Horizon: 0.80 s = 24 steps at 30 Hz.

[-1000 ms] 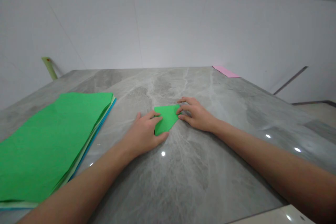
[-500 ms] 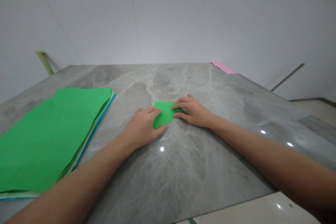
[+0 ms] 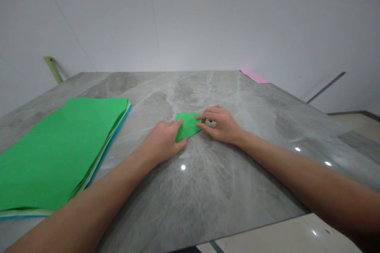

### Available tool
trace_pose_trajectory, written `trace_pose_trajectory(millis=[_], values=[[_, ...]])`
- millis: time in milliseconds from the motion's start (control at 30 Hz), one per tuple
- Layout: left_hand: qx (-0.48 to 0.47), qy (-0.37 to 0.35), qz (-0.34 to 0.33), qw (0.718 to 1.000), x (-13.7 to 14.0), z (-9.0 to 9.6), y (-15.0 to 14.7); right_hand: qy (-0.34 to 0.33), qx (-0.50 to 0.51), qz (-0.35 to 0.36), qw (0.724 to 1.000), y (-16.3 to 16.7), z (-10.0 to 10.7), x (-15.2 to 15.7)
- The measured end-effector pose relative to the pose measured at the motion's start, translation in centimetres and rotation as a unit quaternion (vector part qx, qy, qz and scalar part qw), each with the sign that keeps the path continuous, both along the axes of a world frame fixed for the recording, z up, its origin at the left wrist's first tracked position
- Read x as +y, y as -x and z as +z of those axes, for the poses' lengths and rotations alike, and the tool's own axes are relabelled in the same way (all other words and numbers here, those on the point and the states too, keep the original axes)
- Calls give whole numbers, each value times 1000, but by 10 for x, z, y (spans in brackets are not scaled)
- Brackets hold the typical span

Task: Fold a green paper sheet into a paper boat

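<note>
A small folded piece of green paper (image 3: 187, 125) lies on the grey marbled table between my two hands. My left hand (image 3: 164, 140) holds its left side, with the index finger on top of the paper and the thumb at its near edge. At the right corner, my right hand (image 3: 221, 124) has its thumb and curled fingers closed in on the paper. These fingers cover the corner, so its folds there are partly hidden.
On the left of the grey table (image 3: 208, 189) lies a stack of large paper sheets (image 3: 65, 146), green on top with pale and blue ones beneath. A pink paper (image 3: 255, 76) rests at the far right corner. A white wall (image 3: 190, 19) stands behind.
My right hand's fingers have curled and shifted slightly at the paper's right corner. My left hand keeps its hold on the left side, its index finger a little more raised.
</note>
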<state>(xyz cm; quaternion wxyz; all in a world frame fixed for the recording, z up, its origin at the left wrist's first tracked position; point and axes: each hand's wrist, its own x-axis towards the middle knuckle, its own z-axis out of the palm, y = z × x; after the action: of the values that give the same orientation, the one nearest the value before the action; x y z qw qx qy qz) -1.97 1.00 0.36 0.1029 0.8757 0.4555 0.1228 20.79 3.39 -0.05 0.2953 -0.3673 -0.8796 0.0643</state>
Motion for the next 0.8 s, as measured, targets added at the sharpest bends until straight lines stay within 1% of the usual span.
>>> trace_pose_trajectory(millis=[100, 267, 400, 533, 600, 667, 700, 733, 800], values=[[-34, 16, 7, 999, 2, -2, 1, -9, 31, 34, 999, 3, 2, -6], [-64, 13, 25, 998, 9, -4, 3, 49, 27, 106, 993, 8, 6, -15], [-53, 3, 49, 997, 14, -4, 6, 89, -1, 119, 989, 10, 5, -16], [-60, -6, 92, 994, 14, -4, 8, 105, 15, 117, 987, 9, 3, -15], [-110, -25, 136, 984, 11, -2, 7, 108, 17, 110, 988, 10, 3, -17], [-207, -43, 162, 964, 7, 0, 6, 123, 23, 93, 988, 10, 3, -19], [-263, -45, 154, 952, 5, 1, 5, 144, 36, 81, 986, 11, 4, -19], [-310, -42, 128, 941, 2, 2, 5, 172, 60, 63, 981, 12, 3, -20], [-363, -30, 38, 931, -1, 3, 4, 227, 117, 14, 967, 13, 4, -18]])
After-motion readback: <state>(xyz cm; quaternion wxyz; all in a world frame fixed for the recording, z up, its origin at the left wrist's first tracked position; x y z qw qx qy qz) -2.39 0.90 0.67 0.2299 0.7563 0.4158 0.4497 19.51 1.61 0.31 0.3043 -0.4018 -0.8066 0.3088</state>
